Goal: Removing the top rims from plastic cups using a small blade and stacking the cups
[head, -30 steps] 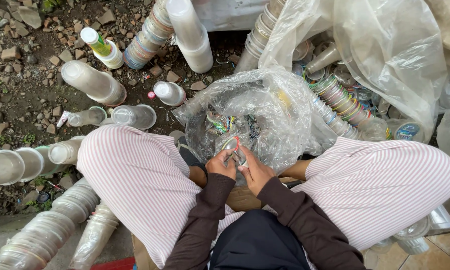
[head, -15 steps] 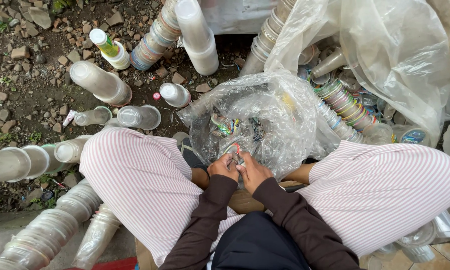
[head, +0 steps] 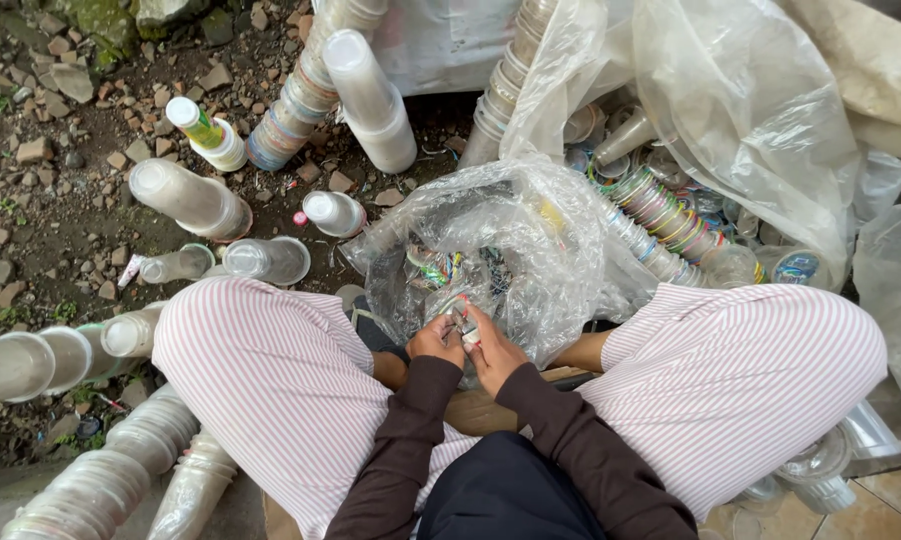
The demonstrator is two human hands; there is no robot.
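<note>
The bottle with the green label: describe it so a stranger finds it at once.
Start at the stony ground upper left, above the striped trouser knee. Among clear cup stacks lies the small bottle, the only one with a yellow-green label and white cap.

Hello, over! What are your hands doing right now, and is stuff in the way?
Left hand and right hand both pinch one small clear plastic cup. Crinkled clear plastic bag sits directly behind. Nothing blocks them.

Stacks of clear plastic cups point(head: 185, 197) lie on the stony ground point(head: 50, 120) at the left. A small bottle point(head: 206, 131) with a yellow-green label lies among them. More cup stacks point(head: 80, 490) lie at the lower left. A large clear bag point(head: 750, 110) at the right holds cups with coloured rims point(head: 667, 215).
</note>
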